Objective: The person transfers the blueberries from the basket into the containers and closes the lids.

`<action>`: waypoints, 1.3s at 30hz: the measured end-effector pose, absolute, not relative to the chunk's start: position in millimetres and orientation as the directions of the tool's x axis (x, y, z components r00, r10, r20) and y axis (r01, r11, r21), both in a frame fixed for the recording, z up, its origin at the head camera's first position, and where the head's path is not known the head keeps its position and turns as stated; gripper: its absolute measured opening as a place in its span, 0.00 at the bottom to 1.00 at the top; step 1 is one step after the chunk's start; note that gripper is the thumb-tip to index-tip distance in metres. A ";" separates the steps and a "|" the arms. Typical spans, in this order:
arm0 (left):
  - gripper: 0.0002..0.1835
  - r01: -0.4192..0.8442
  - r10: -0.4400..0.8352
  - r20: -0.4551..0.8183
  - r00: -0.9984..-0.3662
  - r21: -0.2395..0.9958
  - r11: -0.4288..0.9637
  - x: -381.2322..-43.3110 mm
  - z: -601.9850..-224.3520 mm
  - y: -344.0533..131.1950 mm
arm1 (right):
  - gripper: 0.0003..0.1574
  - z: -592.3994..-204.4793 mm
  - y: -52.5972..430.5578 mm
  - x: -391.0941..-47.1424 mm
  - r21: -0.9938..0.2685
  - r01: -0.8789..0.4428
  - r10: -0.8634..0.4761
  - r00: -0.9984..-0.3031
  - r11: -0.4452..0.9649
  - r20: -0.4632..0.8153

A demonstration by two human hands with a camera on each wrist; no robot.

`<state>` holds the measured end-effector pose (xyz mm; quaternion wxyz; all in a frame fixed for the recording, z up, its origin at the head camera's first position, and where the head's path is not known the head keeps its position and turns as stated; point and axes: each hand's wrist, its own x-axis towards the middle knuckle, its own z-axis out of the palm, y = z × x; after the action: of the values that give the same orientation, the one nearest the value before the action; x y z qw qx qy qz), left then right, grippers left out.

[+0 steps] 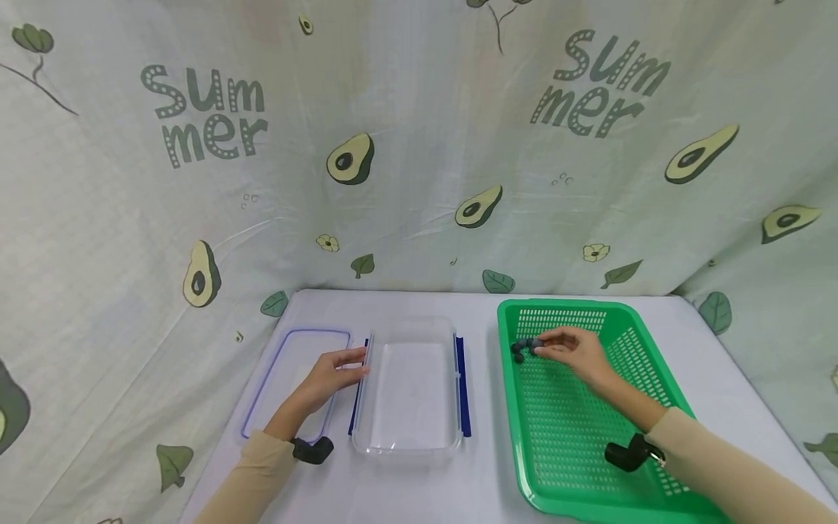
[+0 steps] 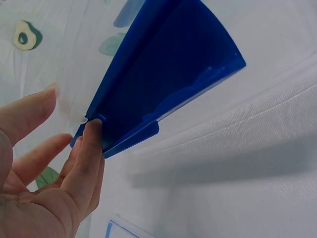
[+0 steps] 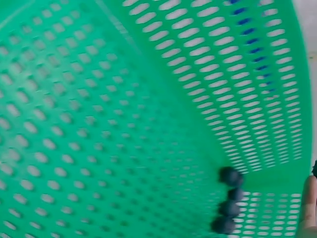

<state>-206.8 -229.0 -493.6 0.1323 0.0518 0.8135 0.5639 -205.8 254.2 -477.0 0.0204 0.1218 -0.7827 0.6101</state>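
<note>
A clear plastic box (image 1: 411, 393) with blue side flaps (image 1: 463, 386) stands on the table. My left hand (image 1: 330, 378) is at its left side; in the left wrist view, fairly straight fingers (image 2: 89, 158) touch the hanging blue flap (image 2: 168, 64), with the thumb apart from them. Inside the green basket (image 1: 517, 437), my right hand (image 1: 579, 354) pinches a dark blueberry (image 1: 537, 343) between thumb and fingertips. Several more blueberries (image 3: 229, 208) lie along the basket's far left corner. In the right wrist view, only a sliver of the hand (image 3: 309, 208) shows at the right edge.
Left of the box, a clear lid with a blue rim (image 1: 291, 331) lies flat on the white table (image 1: 452, 487). A pale curtain printed with avocados (image 1: 419, 145) hangs behind and on both sides. The basket's walls rise around the right hand.
</note>
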 end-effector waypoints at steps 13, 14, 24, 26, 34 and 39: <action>0.30 -0.060 0.225 -0.152 -0.962 0.926 0.372 -208.8 -494.5 -228.2 | 0.21 -447.9 253.9 -212.2 -0.950 -0.173 -0.154 -0.979 0.259 0.137; 0.30 -0.064 0.222 -0.155 -0.963 0.927 0.369 -208.2 -494.1 -228.0 | 0.22 -444.6 253.0 -212.5 -0.949 -0.166 -0.156 -0.980 0.267 0.127; 0.30 -0.078 0.220 -0.161 -0.962 0.937 0.342 -206.8 -493.3 -226.5 | 0.26 -417.6 241.9 -219.6 -0.947 -0.129 -0.178 -0.981 0.295 0.078; 0.31 -0.076 0.225 -0.161 -0.961 0.936 0.344 -206.4 -493.3 -226.6 | 0.26 -414.9 239.1 -222.2 -0.949 -0.137 -0.189 -0.978 0.285 0.084; 0.30 -0.082 0.212 -0.161 -0.964 0.937 0.341 -207.6 -493.1 -227.5 | 0.24 -401.9 225.2 -229.8 -0.956 -0.136 -0.221 -0.972 0.260 0.078; 0.30 -0.091 0.198 -0.168 -0.966 0.933 0.349 -207.2 -492.0 -227.2 | 0.25 -392.4 212.6 -234.1 -0.960 -0.123 -0.247 -0.967 0.251 0.059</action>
<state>-207.2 -227.2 -492.0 0.1268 0.0331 0.8114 0.5696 -234.1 212.6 -392.4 -0.0517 0.1173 -0.7890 0.6008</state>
